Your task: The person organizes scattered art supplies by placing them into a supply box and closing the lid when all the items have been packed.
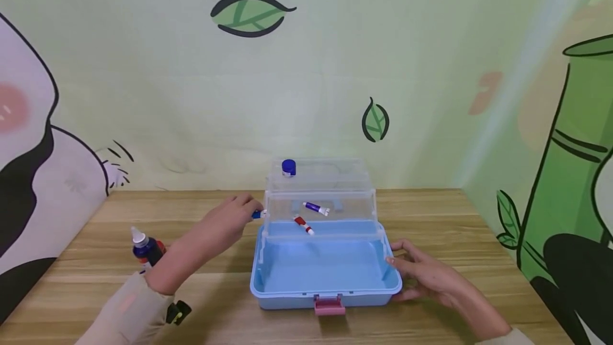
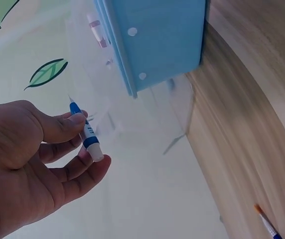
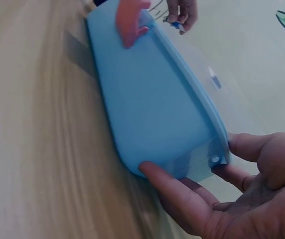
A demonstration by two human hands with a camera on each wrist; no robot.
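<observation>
My left hand [image 1: 225, 225] pinches a small blue-and-white paint tube [image 2: 89, 134] between thumb and fingers, beside the left edge of the clear tray on the blue storage box [image 1: 330, 270]. The box stands with its clear lid raised behind it. At its right end, my right hand [image 1: 431, 279] grips the box, thumb at the rim and fingers against the outer wall. A purple paint tube [image 1: 315, 207] and a red paint tube [image 1: 303, 225] appear in the clear trays. Higher up is a small blue jar [image 1: 289, 167]. The box's bottom compartment shows bare blue plastic.
A dark blue bottle [image 1: 147, 249] with a white nozzle stands left, partly behind my left forearm, with something red beside it. A black-and-yellow item [image 1: 178, 312] lies near my left sleeve. A paintbrush [image 2: 267, 221] shows in the left wrist view. A printed wall rises behind the table.
</observation>
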